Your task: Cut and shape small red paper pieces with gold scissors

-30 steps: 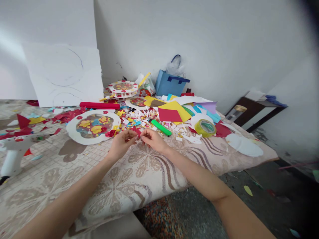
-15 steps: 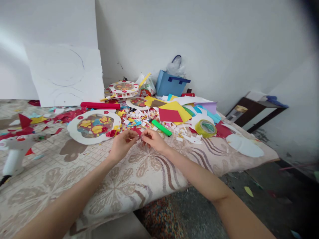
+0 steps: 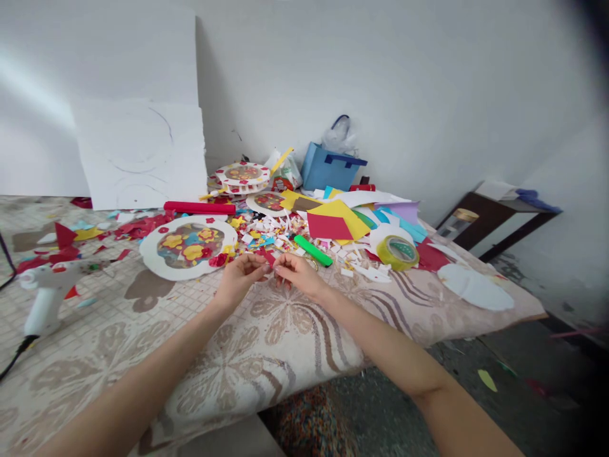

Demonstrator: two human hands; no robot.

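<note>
My left hand (image 3: 243, 277) and my right hand (image 3: 298, 274) meet fingertip to fingertip just above the table's near side. Both are closed in a pinch on a small red paper piece (image 3: 267, 255), which shows between them; its exact shape is partly hidden by the fingers. Left of my left hand lies a white scalloped ring (image 3: 157, 261) with a clear centre, decorated with yellow and red paper flowers. Just beyond my right hand rests a bright green marker-like stick (image 3: 313, 251).
A white glue gun (image 3: 47, 298) stands at the left. Yellow tape (image 3: 398, 252), coloured paper sheets (image 3: 328, 226) and white scraps cover the right side. Behind are a red roll (image 3: 200, 208), a tiered flowered piece (image 3: 242, 178) and a blue bag (image 3: 328, 168).
The view has shifted slightly, so everything sits a little lower and further right. My hands stay together in the same pinch, with fingers moving only slightly.
</note>
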